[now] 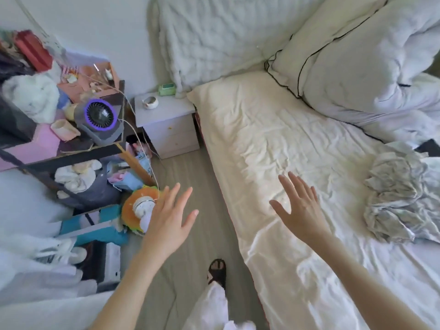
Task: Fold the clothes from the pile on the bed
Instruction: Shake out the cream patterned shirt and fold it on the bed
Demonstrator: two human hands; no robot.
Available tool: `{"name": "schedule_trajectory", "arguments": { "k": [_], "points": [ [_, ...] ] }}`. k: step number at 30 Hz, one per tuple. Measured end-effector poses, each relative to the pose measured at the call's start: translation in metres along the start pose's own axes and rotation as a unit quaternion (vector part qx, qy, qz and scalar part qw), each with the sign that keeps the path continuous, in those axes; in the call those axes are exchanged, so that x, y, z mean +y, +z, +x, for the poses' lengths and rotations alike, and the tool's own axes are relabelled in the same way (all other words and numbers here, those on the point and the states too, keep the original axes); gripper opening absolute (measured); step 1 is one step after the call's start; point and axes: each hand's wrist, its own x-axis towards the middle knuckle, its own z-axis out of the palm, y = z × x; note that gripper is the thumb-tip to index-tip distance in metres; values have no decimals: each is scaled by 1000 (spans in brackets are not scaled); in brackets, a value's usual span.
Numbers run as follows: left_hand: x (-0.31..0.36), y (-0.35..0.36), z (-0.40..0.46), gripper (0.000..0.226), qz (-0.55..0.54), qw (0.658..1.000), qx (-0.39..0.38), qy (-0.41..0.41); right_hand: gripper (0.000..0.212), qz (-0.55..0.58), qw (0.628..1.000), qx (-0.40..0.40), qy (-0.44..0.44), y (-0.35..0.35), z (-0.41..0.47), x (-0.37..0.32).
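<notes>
A crumpled pile of pale grey and white clothes (395, 196) lies on the right side of the bed (273, 144), which has a wrinkled cream sheet. My right hand (300, 206) hovers flat over the sheet, fingers straight and spread, left of the pile and apart from it. My left hand (171, 215) is held out over the floor beside the bed, fingers straight and spread, holding nothing.
Pillows (357, 58) and a bunched duvet fill the head of the bed. A small white nightstand (166, 122) stands by the bed's corner. A cluttered shelf with a fan (100, 117) stands at left. My sandalled foot (217, 270) is on the wooden floor.
</notes>
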Motion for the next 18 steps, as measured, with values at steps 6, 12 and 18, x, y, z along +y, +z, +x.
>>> {"name": "schedule_trajectory", "arguments": {
  "k": [6,12,18],
  "points": [
    [33,4,145,58,45,984,-84,152,65,-6,988,67,139,-11,45,40],
    [119,47,228,57,34,950,-142,275,64,-51,955,91,279,-34,36,119],
    [202,126,249,56,7,927,-217,306,58,-66,928,43,363,-30,15,220]
  ]
}}
